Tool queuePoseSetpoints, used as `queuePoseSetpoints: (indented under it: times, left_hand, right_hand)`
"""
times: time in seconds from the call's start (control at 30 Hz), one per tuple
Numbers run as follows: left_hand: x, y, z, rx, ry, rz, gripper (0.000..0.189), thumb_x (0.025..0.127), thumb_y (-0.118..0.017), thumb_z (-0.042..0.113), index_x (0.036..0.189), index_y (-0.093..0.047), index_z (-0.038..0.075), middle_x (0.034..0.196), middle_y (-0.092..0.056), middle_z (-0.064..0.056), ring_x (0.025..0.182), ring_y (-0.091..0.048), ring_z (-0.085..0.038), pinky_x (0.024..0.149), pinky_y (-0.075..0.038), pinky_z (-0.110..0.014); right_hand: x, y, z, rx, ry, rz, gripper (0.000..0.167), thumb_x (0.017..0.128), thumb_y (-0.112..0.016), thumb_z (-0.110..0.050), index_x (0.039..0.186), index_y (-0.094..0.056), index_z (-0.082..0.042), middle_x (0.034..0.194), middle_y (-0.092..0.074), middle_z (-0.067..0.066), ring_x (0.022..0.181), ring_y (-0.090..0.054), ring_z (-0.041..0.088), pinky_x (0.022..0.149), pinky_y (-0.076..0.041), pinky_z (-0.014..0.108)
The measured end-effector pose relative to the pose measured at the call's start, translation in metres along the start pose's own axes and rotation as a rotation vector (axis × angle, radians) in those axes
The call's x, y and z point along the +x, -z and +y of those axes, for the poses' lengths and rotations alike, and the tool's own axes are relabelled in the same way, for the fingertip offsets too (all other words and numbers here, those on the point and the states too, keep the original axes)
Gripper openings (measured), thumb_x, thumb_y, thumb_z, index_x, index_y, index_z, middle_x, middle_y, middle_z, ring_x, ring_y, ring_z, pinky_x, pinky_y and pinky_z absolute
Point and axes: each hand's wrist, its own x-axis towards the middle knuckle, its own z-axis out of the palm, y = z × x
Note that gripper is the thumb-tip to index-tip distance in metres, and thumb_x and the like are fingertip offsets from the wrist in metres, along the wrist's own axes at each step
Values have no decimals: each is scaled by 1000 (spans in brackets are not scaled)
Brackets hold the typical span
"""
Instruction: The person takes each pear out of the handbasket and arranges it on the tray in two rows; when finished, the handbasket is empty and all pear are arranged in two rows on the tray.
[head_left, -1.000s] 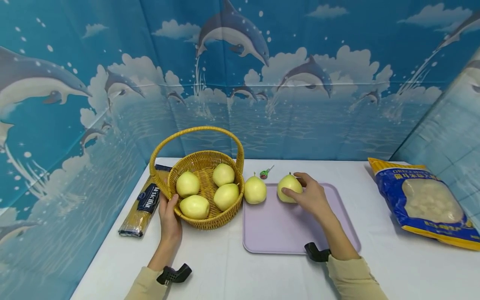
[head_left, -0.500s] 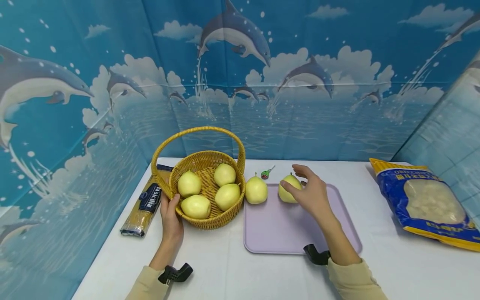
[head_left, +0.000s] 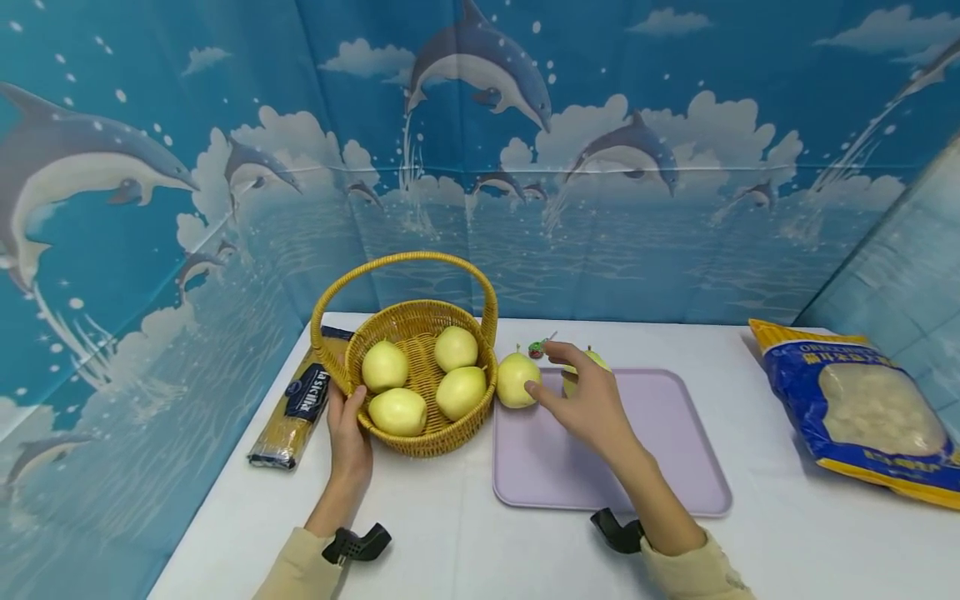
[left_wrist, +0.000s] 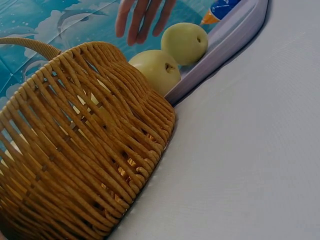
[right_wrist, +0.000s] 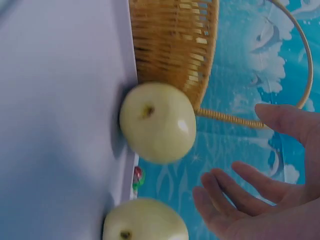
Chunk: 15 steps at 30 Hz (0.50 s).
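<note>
My left hand (head_left: pixel 350 446) holds the side of a yellow wicker basket (head_left: pixel 427 443), its thumb at the rim. Several pale green pears (head_left: pixel 397 412) lie inside. A purple tray (head_left: pixel 600 475) stands to the basket's right with two pears at its back edge. Over these reaches my right hand (head_left: pixel 592 412), fingers spread and nothing held. Its thumb and fingers overlap the left tray pear (head_left: pixel 516 382) in the head view, while the right wrist view shows a gap between hand and pear (right_wrist: pixel 159 122). The right tray pear (head_left: pixel 598 359) is partly hidden behind the fingers.
A pack of spaghetti (head_left: pixel 288 421) lies left of the basket, partly behind it. Behind the tray is a small green-wrapped lollipop (head_left: pixel 536 349). A big blue and yellow pasta bag (head_left: pixel 862 408) lies at far right. A dolphin-print curtain (head_left: pixel 480 225) closes the back.
My right hand has let go of the right tray pear and moved left towards the other one. The left hand stays on the basket. The head view has shifted slightly.
</note>
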Motion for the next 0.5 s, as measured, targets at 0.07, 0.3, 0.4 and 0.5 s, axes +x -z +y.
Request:
queuePoseSetpoints:
  times: [0.07, 0.3, 0.4, 0.5]
  left_hand:
    - [0, 0, 0, -4, -1, -2, 64, 111, -43, 16, 168, -21, 34, 170, -28, 10, 159, -25, -12, 134, -17, -34]
    - [1, 1, -3, -5, -12, 0, 65, 111, -43, 16, 170, -19, 28, 170, -29, 10, 159, -25, -12, 133, -18, -34]
    - [1, 0, -3, 4, -7, 6, 64, 111, -44, 17, 169, -21, 31, 170, -29, 11, 159, -25, -11, 134, -18, -35]
    - [2, 1, -3, 11, -9, 5, 64, 111, -45, 18, 168, -22, 36, 170, -28, 13, 159, -25, -10, 134, -17, -35]
  right_hand:
    - [0, -7, -4, 15, 16, -26, 57, 92, -82, -20, 143, -61, -12, 145, -65, 10, 136, -59, 32, 112, -52, 52]
    - [-1, -31, -22, 56, 74, -100, 60, 89, -84, -17, 144, -61, -8, 144, -65, 16, 135, -60, 33, 111, -53, 53]
    - [2, -47, -33, 70, 117, -134, 59, 90, -82, -18, 145, -61, -9, 142, -65, 16, 135, -60, 33, 110, -54, 52]
    - [5, -64, -45, 75, 159, -147, 59, 90, -82, -19, 144, -61, -9, 140, -66, 15, 133, -61, 34, 109, -54, 53]
